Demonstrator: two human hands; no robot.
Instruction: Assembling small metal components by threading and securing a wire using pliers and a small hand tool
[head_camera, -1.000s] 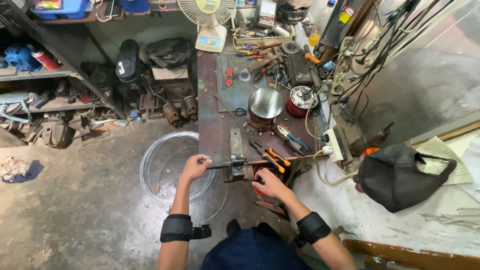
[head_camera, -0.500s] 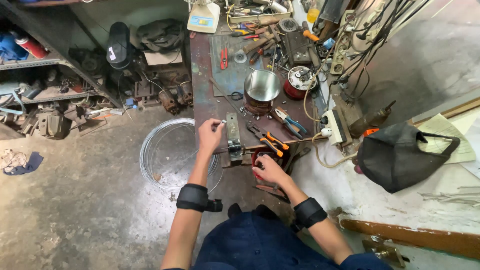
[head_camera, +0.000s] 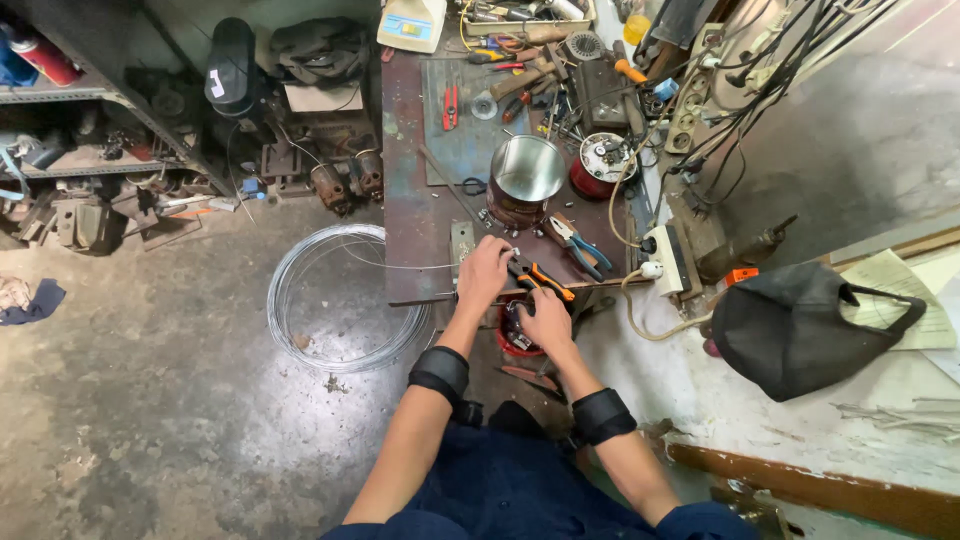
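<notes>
Wire work at the near edge of the rusty metal counter (head_camera: 420, 215).
Left hand (head_camera: 487, 272) closes on the thin steel wire (head_camera: 400, 266); right hand (head_camera: 545, 315) grips orange-handled pliers (head_camera: 538, 277). Keep the wire taut and square.

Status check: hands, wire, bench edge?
Left hand on wire at bench edge. Right hand beside orange-handled pliers, grip unclear. Wire coil on floor. Blue pliers close by.

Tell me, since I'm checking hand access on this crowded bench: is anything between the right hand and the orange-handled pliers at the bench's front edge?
Nothing visible is. The right hand lies directly against the orange-handled pliers, with no gap showing. The left hand sits just beside them, and the blue-handled pliers and steel pot lie farther back.
</notes>
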